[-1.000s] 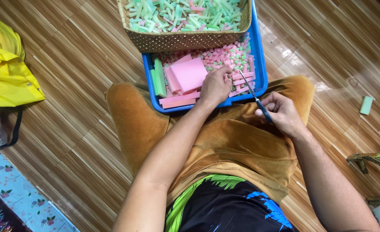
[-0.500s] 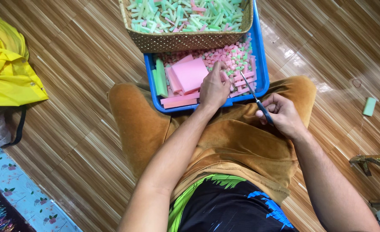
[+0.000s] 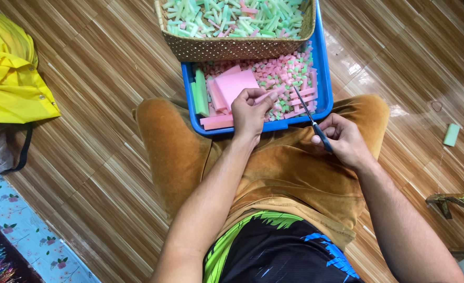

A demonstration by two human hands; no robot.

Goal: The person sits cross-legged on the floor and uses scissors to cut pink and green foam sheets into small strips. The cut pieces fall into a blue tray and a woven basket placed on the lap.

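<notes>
A wood floor (image 3: 85, 78) carries a blue tray (image 3: 323, 78) against the sitter's knees. The left hand (image 3: 248, 112) pinches a pink strip (image 3: 274, 94) over the tray; its grip is closed on it. Just right, the right hand (image 3: 342, 139) clasps scissors (image 3: 308, 112), blades pointing at the strip. Cutting seems in hand; bringing the strip between the blades looks needed.

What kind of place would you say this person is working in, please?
Probably a home used for piecework: the person sits on a wood-patterned floor, not at a bench. A blue tray of cut pink and green pieces, a woven basket and a floral mat suggest small-scale handcraft.
</notes>
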